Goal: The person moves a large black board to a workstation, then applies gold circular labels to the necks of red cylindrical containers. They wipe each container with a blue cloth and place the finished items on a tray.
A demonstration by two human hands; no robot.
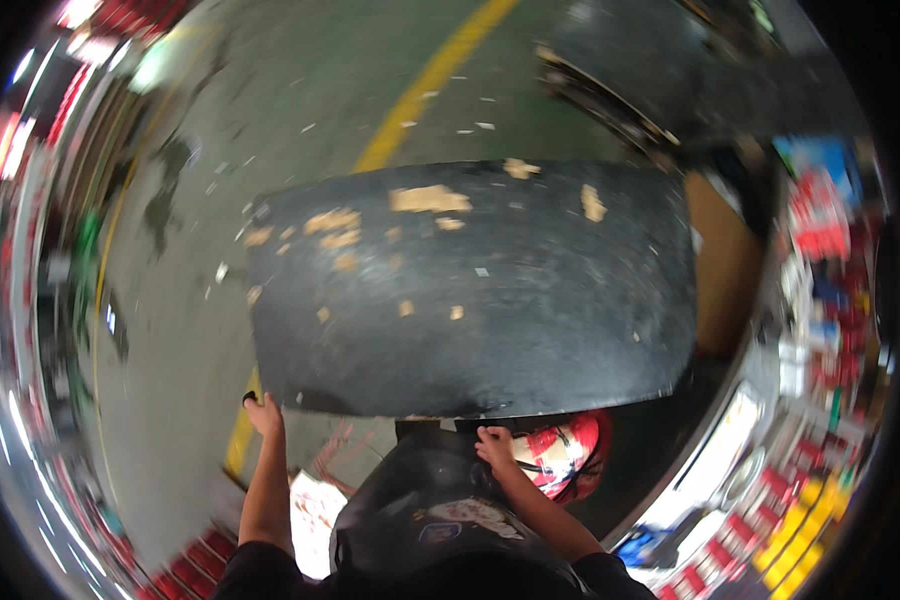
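Observation:
A large black board (pixel 490 340) like a tabletop lies flat in front of me, its coating worn to tan patches along the far and left parts. At its near left corner, my left hand (pixel 264 414) is closed on the edge, with something small and black by the fingers. My right hand (pixel 494 447) is closed just below the middle of the near edge, beside my dark apron (pixel 420 500); the blurred picture hides what lies in its fingers. Under the board on the right, a red and white bundle (pixel 570 455) shows next to that hand.
A yellow line (pixel 425 90) crosses the green floor (pixel 300 80), which has white scraps on it. Another dark board (pixel 620 50) stands at the far right. Brown cardboard (pixel 725 265) leans by the board's right side. Red and yellow bins (pixel 800 530) line the lower right.

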